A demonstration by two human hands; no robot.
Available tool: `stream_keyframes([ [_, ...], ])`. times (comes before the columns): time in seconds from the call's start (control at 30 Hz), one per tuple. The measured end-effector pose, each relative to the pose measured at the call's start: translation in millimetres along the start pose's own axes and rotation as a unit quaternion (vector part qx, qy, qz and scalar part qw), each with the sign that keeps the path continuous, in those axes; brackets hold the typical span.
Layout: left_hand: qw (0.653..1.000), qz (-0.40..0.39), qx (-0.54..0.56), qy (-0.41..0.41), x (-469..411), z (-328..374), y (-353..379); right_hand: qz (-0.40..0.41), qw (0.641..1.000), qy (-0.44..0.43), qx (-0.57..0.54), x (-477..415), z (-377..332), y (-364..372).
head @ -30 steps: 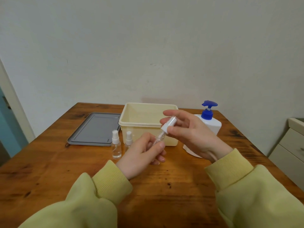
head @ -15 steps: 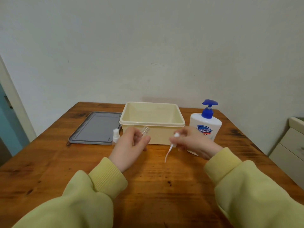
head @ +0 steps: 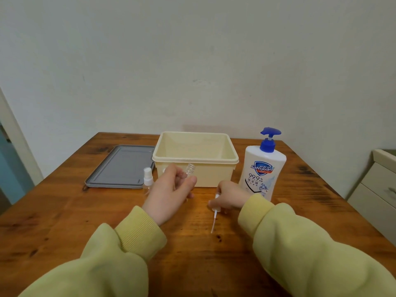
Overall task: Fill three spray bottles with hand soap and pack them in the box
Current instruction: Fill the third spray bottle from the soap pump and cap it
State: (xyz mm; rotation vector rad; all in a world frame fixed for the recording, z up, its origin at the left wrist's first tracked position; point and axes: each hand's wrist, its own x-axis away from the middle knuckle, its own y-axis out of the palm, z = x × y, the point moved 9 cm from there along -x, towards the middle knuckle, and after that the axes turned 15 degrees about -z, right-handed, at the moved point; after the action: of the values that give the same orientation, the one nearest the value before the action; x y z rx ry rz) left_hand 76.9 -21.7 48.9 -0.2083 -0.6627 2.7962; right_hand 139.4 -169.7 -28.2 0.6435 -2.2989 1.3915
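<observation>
My left hand [head: 171,195] grips a small clear spray bottle [head: 189,171] with its cap off, threaded neck up, just in front of the cream box [head: 195,160]. My right hand [head: 230,197] holds the white spray cap [head: 216,205] low at the tabletop, its thin dip tube pointing toward me along the wood. One capped spray bottle [head: 147,180] stands left of my left hand; another is hidden behind that hand. The white hand soap pump bottle [head: 263,168] with a blue pump stands right of the box.
The grey box lid [head: 122,166] lies flat to the left of the box. The wooden table [head: 64,221] ends near a white drawer unit [head: 379,189] on the right. A wall rises behind the table.
The spray cap came off the bottle. My right hand carried it down to the table, while my left hand moved the open bottle toward the box.
</observation>
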Motion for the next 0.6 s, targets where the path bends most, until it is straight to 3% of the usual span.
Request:
stream_keyframes([
  [0.6,1.000,0.001,0.004,-0.003,-1.9,-8.1,2.1,0.011,1.000,-0.011,-0.004,0.5,9.9,1.1],
])
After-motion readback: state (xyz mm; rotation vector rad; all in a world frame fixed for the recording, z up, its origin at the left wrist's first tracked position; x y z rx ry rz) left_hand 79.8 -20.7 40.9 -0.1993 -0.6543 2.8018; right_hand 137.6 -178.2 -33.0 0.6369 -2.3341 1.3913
